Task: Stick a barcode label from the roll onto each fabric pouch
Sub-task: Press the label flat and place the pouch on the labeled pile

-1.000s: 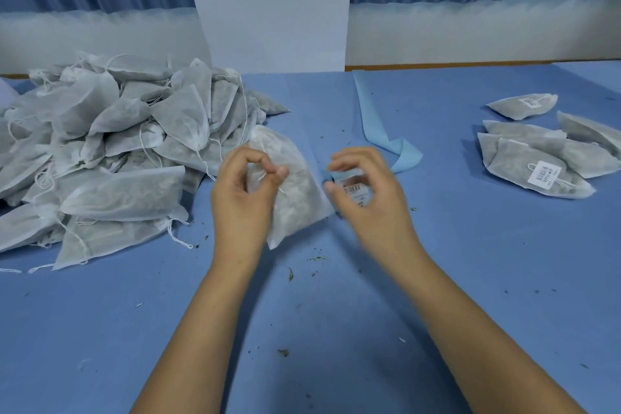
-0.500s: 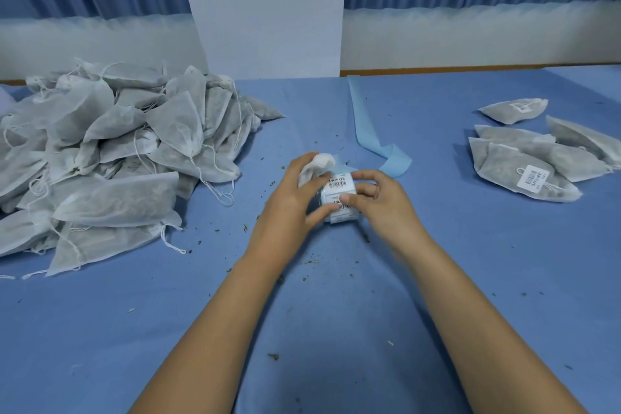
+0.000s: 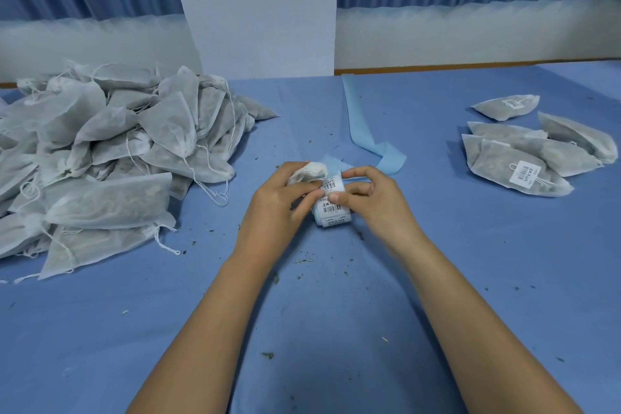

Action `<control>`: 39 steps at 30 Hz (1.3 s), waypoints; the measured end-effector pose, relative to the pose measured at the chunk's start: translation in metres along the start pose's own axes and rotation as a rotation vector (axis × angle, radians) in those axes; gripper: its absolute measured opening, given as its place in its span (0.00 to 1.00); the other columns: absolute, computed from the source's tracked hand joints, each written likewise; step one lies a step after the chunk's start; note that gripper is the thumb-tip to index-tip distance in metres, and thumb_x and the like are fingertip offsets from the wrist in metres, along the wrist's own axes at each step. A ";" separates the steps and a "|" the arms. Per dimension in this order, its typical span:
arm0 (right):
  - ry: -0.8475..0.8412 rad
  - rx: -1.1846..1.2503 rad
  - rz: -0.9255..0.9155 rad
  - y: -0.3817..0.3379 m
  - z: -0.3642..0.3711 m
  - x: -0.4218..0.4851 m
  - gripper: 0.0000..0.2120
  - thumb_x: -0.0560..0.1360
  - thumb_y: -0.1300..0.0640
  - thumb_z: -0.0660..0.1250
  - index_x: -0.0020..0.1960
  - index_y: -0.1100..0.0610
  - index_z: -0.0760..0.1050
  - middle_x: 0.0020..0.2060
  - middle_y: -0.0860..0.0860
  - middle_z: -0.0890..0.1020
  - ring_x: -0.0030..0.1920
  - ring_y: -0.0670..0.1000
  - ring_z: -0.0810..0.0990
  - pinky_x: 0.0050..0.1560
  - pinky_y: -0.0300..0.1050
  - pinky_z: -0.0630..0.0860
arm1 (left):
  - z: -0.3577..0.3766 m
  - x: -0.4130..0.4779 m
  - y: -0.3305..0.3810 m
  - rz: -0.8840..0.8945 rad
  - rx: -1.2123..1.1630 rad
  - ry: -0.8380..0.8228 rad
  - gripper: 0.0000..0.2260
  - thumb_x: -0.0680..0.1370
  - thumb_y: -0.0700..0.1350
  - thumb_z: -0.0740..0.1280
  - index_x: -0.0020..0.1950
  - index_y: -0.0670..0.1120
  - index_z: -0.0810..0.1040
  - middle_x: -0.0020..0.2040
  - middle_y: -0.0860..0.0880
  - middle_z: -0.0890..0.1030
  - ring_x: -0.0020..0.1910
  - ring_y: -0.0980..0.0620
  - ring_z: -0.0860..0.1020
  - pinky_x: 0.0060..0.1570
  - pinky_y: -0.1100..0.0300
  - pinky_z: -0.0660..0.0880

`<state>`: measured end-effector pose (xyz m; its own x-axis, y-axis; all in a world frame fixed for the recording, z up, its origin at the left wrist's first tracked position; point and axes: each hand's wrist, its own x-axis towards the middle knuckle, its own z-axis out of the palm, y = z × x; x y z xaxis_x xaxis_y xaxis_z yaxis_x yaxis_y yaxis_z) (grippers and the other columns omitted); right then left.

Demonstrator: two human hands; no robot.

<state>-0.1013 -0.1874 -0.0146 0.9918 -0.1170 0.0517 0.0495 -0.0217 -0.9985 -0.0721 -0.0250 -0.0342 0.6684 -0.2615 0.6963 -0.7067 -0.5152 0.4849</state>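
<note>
White barcode-label roll [image 3: 332, 213]: my right hand [image 3: 376, 202] pinches its top label; my left hand [image 3: 279, 208] grips a white fabric pouch [image 3: 307, 173]. Peeling step, I judge; next needs a clean lift.

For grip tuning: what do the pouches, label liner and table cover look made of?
Pouches: likely thin non-woven fabric, matte, translucent; dark filling shows through. Label liner: smooth pale-blue paper or film, curls in a ribbon. Table cover: matte blue cloth, apparently; soft creases.

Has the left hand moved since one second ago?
Yes. The left hand moved to the right, away from the big pile of grey fabric pouches, toward the curled light blue paper strip.
</note>
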 end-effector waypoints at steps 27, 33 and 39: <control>-0.029 -0.036 0.035 -0.004 -0.001 -0.002 0.14 0.70 0.71 0.71 0.40 0.57 0.69 0.37 0.51 0.85 0.41 0.51 0.84 0.49 0.50 0.78 | -0.011 0.001 0.001 -0.217 -0.275 -0.023 0.05 0.73 0.35 0.74 0.38 0.43 0.84 0.47 0.53 0.83 0.46 0.60 0.80 0.47 0.71 0.72; -0.033 -0.090 0.031 -0.007 0.001 -0.006 0.14 0.71 0.72 0.70 0.41 0.57 0.69 0.42 0.58 0.84 0.42 0.54 0.82 0.49 0.51 0.76 | -0.012 0.001 -0.003 -0.182 -0.237 -0.058 0.08 0.70 0.38 0.77 0.48 0.40 0.85 0.48 0.55 0.81 0.48 0.66 0.78 0.50 0.73 0.70; -0.009 -0.082 0.034 -0.008 0.001 -0.006 0.12 0.71 0.72 0.69 0.43 0.58 0.70 0.45 0.61 0.84 0.43 0.54 0.81 0.52 0.54 0.76 | -0.011 0.003 -0.004 -0.049 -0.111 -0.090 0.09 0.69 0.38 0.77 0.47 0.38 0.85 0.49 0.55 0.78 0.48 0.64 0.76 0.51 0.74 0.70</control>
<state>-0.1071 -0.1859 -0.0065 0.9937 -0.1104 0.0171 0.0061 -0.0990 -0.9951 -0.0694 -0.0146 -0.0283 0.7176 -0.3129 0.6222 -0.6904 -0.4371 0.5764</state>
